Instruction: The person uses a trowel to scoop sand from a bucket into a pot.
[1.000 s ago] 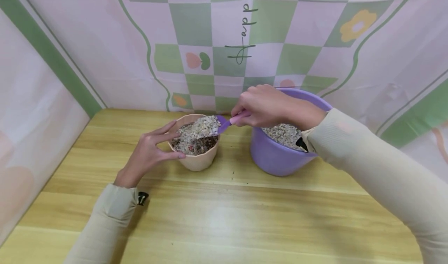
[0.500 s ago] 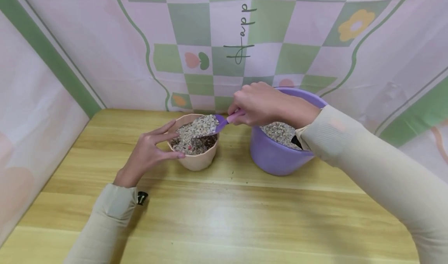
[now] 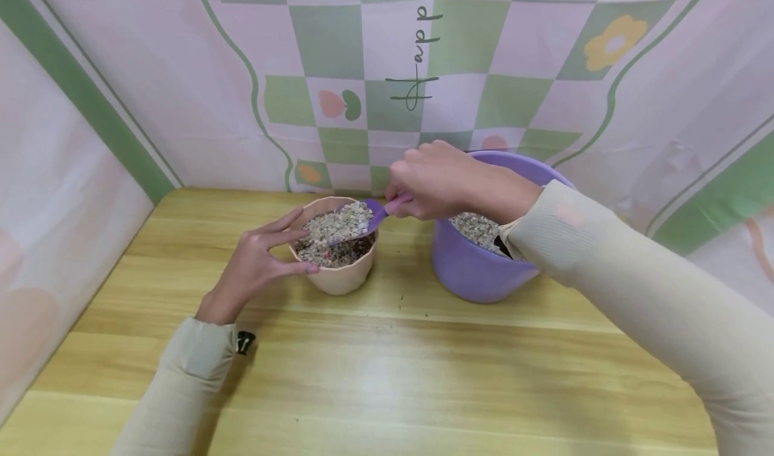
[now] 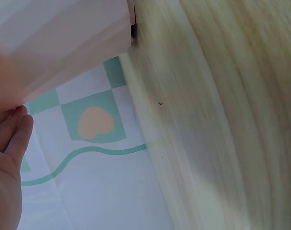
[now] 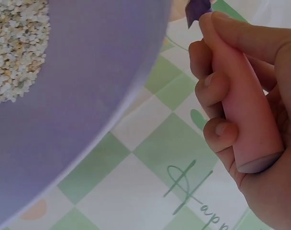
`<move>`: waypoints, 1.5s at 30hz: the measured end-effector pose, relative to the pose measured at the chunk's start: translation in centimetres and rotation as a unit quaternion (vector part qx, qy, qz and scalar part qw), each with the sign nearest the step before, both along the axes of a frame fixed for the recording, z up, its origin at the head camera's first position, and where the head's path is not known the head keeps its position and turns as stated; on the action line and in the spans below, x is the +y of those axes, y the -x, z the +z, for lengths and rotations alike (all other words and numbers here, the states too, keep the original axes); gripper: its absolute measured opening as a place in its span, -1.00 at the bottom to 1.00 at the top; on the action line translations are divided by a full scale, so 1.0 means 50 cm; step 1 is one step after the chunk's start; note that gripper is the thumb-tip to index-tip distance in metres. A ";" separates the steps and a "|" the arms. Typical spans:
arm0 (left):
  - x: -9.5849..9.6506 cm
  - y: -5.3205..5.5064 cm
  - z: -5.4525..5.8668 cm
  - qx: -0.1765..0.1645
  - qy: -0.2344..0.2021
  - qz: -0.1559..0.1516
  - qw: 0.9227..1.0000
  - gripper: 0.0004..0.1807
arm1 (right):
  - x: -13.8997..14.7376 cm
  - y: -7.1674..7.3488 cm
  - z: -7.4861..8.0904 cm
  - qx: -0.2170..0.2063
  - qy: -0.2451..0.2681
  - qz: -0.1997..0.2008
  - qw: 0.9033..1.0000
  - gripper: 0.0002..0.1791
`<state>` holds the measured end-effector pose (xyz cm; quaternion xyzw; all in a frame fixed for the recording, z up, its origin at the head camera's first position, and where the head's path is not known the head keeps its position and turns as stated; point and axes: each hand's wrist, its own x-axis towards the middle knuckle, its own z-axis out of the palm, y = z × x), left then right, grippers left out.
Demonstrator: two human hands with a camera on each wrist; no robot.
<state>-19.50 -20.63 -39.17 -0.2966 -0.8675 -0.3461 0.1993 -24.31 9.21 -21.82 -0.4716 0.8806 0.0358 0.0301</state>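
Note:
My left hand [image 3: 254, 258] holds a small cream flowerpot [image 3: 341, 281] at its left side, thumb at the front rim and fingers toward the back. Dark soil [image 3: 357, 246] and pale gravel show inside the pot. My right hand [image 3: 437, 180] grips the pink handle [image 5: 251, 110] of a small trowel, fingers wrapped around it in the right wrist view. The trowel's purple blade [image 3: 376, 215] tilts down over the pot, bearing a heap of pale gravel [image 3: 345, 222]. In the left wrist view, fingertips [image 4: 22, 115] touch the pot's wall.
A larger purple bucket [image 3: 471, 278], partly filled with gravel [image 3: 476, 229], stands to the right beneath my right forearm. A few dark crumbs lie on the wooden table [image 3: 387, 375]. Behind the containers hangs a checkered cloth [image 3: 399, 53].
My right hand and the trowel have shifted slightly left, farther over the flowerpot. The left hand and the pot have stayed in place.

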 end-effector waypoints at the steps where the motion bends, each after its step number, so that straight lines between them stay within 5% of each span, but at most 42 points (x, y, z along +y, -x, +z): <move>1: 0.000 0.000 0.000 0.000 0.001 0.000 1.000 -0.30 | -0.002 -0.001 0.001 0.005 -0.002 0.000 1.000 -0.74; 10: 0.003 0.001 0.002 0.008 -0.003 -0.005 1.000 -0.32 | -0.020 -0.009 0.024 0.047 -0.022 -0.003 0.999 -0.75; 45: 0.007 -0.004 0.006 0.003 -0.015 -0.011 1.000 -0.38 | -0.014 -0.018 0.110 0.025 -0.080 -0.032 0.996 -0.78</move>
